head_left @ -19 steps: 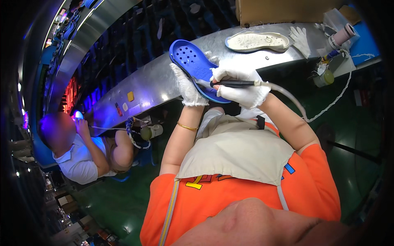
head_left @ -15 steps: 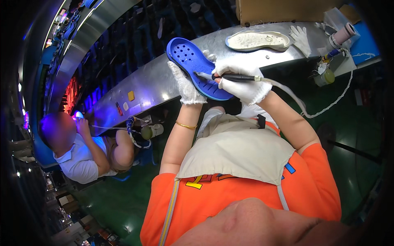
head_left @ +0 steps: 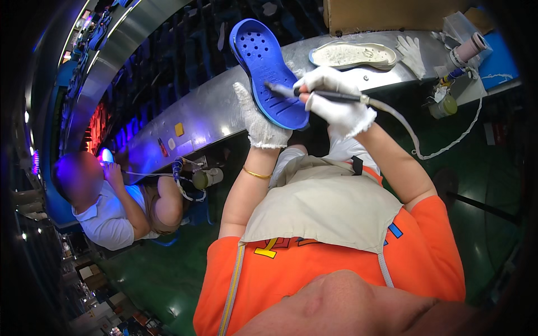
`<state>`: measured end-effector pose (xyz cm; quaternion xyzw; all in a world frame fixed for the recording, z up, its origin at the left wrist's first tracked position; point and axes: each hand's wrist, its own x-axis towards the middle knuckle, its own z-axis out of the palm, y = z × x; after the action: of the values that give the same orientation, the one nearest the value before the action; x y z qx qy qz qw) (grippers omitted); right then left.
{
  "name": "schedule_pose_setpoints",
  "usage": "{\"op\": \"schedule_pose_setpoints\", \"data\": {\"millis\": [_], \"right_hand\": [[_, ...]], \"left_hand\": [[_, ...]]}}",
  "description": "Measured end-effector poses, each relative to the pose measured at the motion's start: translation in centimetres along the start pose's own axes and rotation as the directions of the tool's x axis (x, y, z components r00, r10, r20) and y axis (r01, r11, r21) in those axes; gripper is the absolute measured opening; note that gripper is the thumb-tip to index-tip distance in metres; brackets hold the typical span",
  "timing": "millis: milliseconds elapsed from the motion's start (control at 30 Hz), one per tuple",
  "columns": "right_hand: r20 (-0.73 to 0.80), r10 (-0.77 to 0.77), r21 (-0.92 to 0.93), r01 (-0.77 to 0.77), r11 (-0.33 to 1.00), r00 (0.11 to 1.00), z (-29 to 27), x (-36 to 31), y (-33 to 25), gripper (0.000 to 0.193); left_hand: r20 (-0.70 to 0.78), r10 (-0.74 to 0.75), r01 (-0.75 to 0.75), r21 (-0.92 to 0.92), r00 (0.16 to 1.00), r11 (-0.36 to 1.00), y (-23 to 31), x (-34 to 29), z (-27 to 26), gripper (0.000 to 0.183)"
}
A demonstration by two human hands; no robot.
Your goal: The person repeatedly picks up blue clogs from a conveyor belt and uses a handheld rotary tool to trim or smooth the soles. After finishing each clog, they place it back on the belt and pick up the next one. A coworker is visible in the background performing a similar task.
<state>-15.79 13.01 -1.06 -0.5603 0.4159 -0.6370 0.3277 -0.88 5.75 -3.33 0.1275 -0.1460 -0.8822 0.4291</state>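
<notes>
In my gloved left hand [head_left: 259, 124] is a blue shoe sole [head_left: 262, 64], with a cluster of round holes at its far end and grooves at the near end. The thumb lies along the sole's left edge; the other fingers are hidden beneath it. My gloved right hand [head_left: 343, 115] grips a black-handled brush [head_left: 335, 96], its fingertips bare. A pale hose [head_left: 399, 122] runs from the handle's back end. Slightly blurred, the brush tip is over the inner face of the sole and appears to touch it.
Along the metal bench ledge [head_left: 210, 115] lie a white sole [head_left: 353, 55] and a loose white glove [head_left: 412, 56]. At right are a pink roll [head_left: 468, 49] and a jar [head_left: 444, 106]. A cardboard box [head_left: 381, 17] stands behind. A co-worker [head_left: 112, 207] sits at left.
The blue sole has been raised away from me and turned more upright, with my left hand slightly farther right. My right hand and the brush have shifted a little to the right and farther away.
</notes>
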Motion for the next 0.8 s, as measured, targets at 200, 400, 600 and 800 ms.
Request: {"op": "schedule_pose_setpoints", "data": {"millis": [200,400,600,800], "right_hand": [[0.097,0.337,0.218,-0.351,0.911,0.936,0.6,-0.7,-0.4,0.014],[0.153,0.150,0.067,-0.162,0.985,0.977,1.1,-1.0,-0.5,0.012],[0.163,0.163,0.157,-0.189,0.969,0.973,-0.5,0.3,0.9,0.011],[0.267,0.284,0.097,-0.319,0.943,0.921,-1.2,0.8,0.2,0.013]], "left_hand": [[0.096,0.125,-0.131,0.061,0.987,0.989,0.5,0.9,-2.3,0.071],[0.000,0.159,-0.156,0.181,0.987,0.971,0.7,1.5,-0.1,0.082],[0.043,0.098,-0.102,0.128,0.994,0.986,1.9,1.8,-0.2,0.078],[0.161,-0.044,0.036,0.055,0.986,0.998,3.1,2.4,0.0,0.067]]}}
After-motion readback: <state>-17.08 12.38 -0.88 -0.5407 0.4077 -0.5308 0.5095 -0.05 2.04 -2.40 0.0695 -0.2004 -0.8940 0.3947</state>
